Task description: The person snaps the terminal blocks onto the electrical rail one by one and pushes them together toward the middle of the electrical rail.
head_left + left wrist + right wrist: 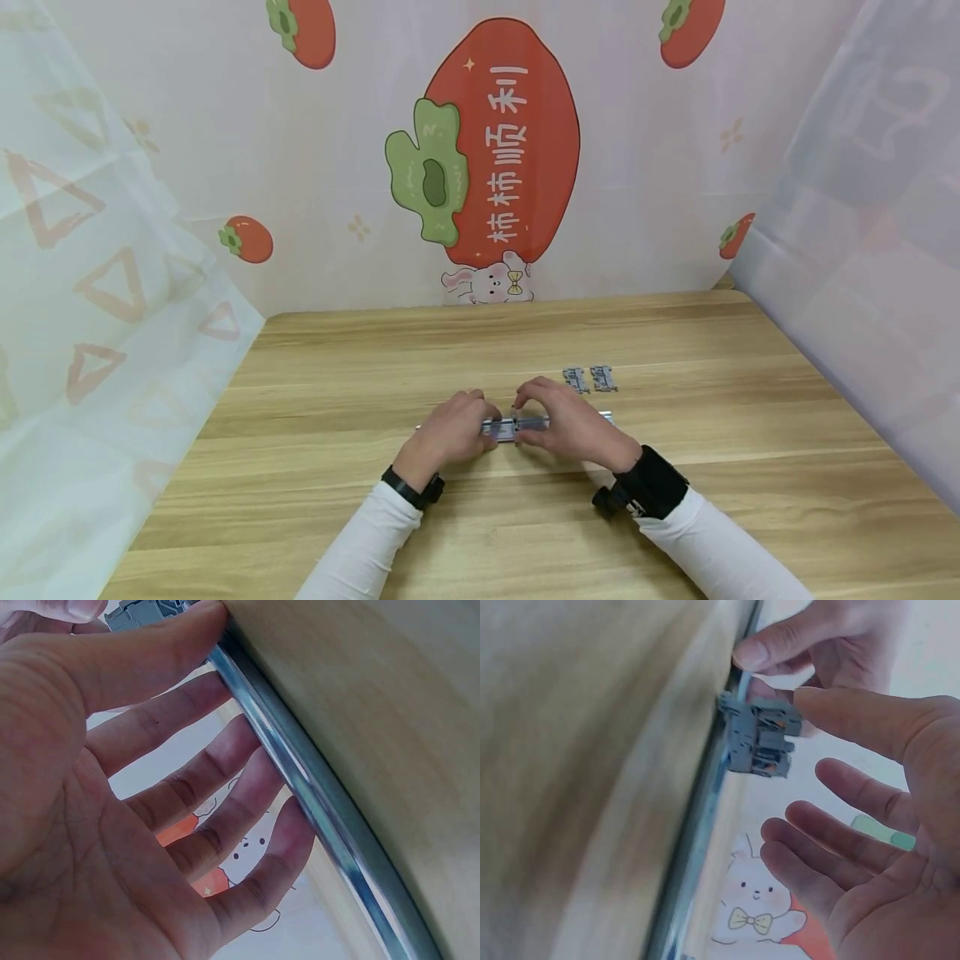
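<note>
1. Terminal block (757, 739), small and grey, stood upright at about the middle of the metal rail (334, 817), its foot touching the rail. Its broad, slotted side faced the right wrist camera, its top pointed up and away from the rail, and its long axis appeared to run crosswise to the rail.
2. At the block, the right hand (566, 421) had its thumb tip touching one edge. The index finger bent toward the far end; whether that grip was clamped on the block or only resting against it, I could not tell.
3. Just beside it, the left hand (453, 427) held the rail, its grip clamped with the thumb along the near side and the fingertips along the far side.
4. Lengthwise, the rail ran left to right before the person, its right end slightly farther away; both ends showed beyond the hands.
5. Beyond the rail, toward its right end, two loose blocks (589, 379) lay flat side by side, apart from each other, their long axes running roughly front to back.
6. All of this was on the wood-grain worktop (525, 533), with a pale backdrop (637, 208) behind it, printed with persimmons and a rabbit.
</note>
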